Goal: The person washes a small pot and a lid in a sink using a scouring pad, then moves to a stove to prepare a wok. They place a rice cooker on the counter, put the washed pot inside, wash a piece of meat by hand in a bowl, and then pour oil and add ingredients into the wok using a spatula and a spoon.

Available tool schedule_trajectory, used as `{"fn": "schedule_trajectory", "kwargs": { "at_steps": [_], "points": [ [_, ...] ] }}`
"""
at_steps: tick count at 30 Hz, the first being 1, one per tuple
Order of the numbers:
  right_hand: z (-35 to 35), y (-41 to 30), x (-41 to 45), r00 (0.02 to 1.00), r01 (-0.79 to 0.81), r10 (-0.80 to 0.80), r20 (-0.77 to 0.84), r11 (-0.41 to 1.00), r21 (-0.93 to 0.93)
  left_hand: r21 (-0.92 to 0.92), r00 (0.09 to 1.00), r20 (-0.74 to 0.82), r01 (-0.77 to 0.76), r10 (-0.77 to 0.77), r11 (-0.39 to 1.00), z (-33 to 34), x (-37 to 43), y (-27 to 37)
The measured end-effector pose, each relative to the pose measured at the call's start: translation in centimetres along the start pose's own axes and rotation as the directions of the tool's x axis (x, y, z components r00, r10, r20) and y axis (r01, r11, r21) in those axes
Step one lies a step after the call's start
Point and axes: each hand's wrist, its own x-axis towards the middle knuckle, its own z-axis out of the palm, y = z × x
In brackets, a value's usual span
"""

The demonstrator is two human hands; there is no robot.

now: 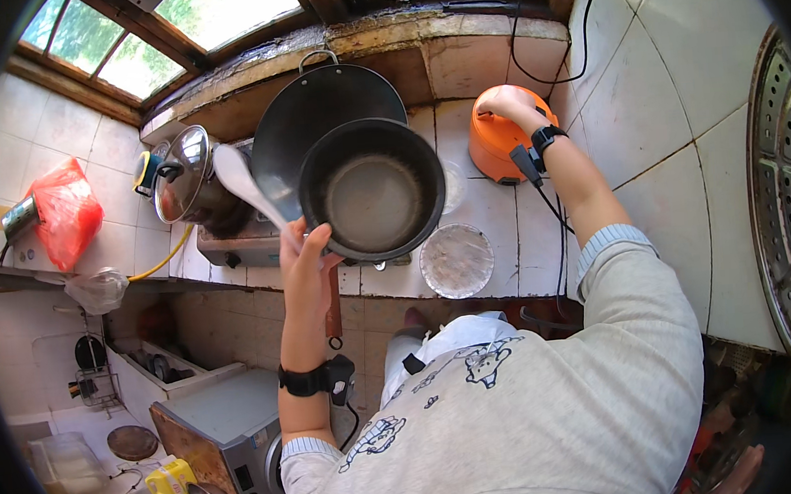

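Observation:
My left hand (307,254) grips the rim of a dark, round inner pot (374,193), thumb over the edge. A white rice paddle (247,182) is held in the same hand, its blade pointing up and left. The pot is tilted towards me and shows a worn grey bottom. Behind it sits a black wok (328,99), partly covered by the pot; its brown handle (331,301) points towards me. My right hand (510,104) is curled on top of an orange rice cooker (491,138) at the back right of the tiled counter.
The wok rests on a gas stove (242,245), near a glass-lidded pot (185,183). A round shallow dish (457,261) lies near the counter's front edge. A black cable (562,234) runs down past the cooker. A red plastic bag (65,214) hangs left; a perforated metal steamer tray (789,202) stands right.

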Motion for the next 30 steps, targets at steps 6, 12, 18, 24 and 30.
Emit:
{"fn": "schedule_trajectory", "kwargs": {
  "at_steps": [6,12,18,24,30],
  "points": [
    [-2.5,4.8,-2.0,0.950,0.192,-0.015,-0.313,0.817,0.543,0.075,0.986,0.091,0.131,-0.138,0.989,5.4,4.2,-1.2],
    [-1.2,9.9,-4.5,0.852,0.307,0.296,-0.433,0.388,0.869,0.307,0.965,0.173,0.139,-0.198,0.942,10.9,10.3,-5.0],
    [2.1,10.0,-10.0,0.755,0.405,0.432,-0.493,0.283,0.869,0.390,0.969,0.145,0.128,-0.198,0.912,14.2,17.2,-11.0],
    [2.2,8.8,-13.0,0.647,0.607,0.546,-0.532,0.054,0.793,0.522,0.982,0.087,0.096,-0.165,0.848,16.6,19.9,-17.4],
    [3.7,10.0,-12.5,0.645,0.535,0.525,-0.555,0.209,0.819,0.609,0.971,0.127,0.085,-0.202,0.789,18.7,18.5,-19.5]
  ]
}}
